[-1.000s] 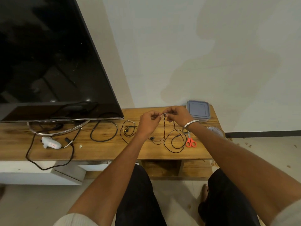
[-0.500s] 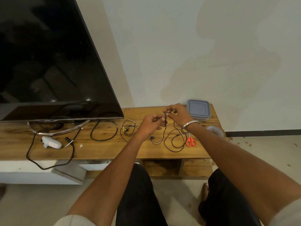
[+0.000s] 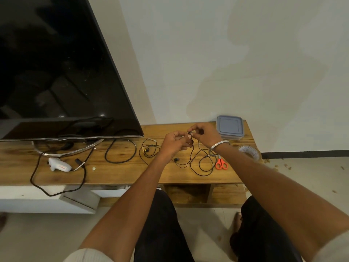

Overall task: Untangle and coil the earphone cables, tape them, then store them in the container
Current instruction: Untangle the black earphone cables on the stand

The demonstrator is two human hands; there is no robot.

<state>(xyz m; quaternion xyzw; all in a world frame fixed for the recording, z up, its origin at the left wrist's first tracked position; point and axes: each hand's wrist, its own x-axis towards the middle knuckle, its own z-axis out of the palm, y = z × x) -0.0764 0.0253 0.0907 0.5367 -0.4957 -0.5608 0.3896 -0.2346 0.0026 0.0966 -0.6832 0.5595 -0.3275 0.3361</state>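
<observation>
Fingertips of both hands, left hand (image 3: 172,143) and right hand (image 3: 204,134), pinch the black earphone cable (image 3: 192,148) where they meet; its loops hang below onto the wooden shelf (image 3: 122,173). Thin, limp, light, snags easily, so grip near the knot, probably. Container (image 3: 229,126) sits just beyond the right fingers.

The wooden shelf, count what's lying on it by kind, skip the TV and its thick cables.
Earphone sets: 2, black earphones pinched by both hands, another earphone set lying loose
Scissors: 1
Tape roll: 1
Container: 1
White gadget: 1
Total: 6
</observation>
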